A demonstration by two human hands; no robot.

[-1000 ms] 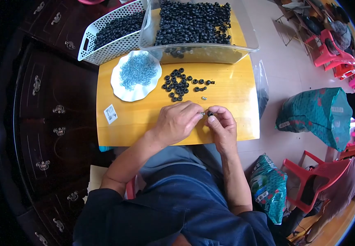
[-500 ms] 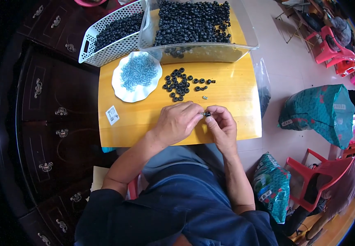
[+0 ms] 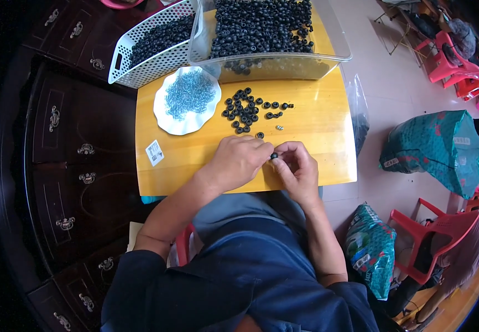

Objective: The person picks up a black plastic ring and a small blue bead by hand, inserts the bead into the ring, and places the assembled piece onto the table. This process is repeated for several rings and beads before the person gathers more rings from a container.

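Above the near edge of the yellow table (image 3: pixel 189 174), my two hands meet over a small black round part (image 3: pixel 274 156) with a hole-like dark centre. My right hand (image 3: pixel 301 172) grips this part between thumb and fingers. My left hand (image 3: pixel 238 159) is closed, its fingertips pressed against the part's left side; whatever else they pinch is hidden. Just beyond my fingers sits a single black ring-shaped part (image 3: pixel 260 135). Farther off lies a loose cluster of similar black parts (image 3: pixel 242 113), with a few strung out to its right. A tiny silvery metal piece (image 3: pixel 279 128) rests near them.
A clear plastic bin (image 3: pixel 283 67) and a white perforated basket (image 3: pixel 156 65), both with many black parts, stand at the back. A scalloped white plate (image 3: pixel 165 123) holds small bluish clear pieces. Dark drawers (image 3: pixel 68 133) line the left; teal sacks (image 3: pixel 424 144) and red chairs (image 3: pixel 441 232) stand right.
My hands have drawn closer together, and the black part has shifted slightly left and turned. The metal bit seen earlier at my left fingertips is now hidden. The view has shifted slightly.
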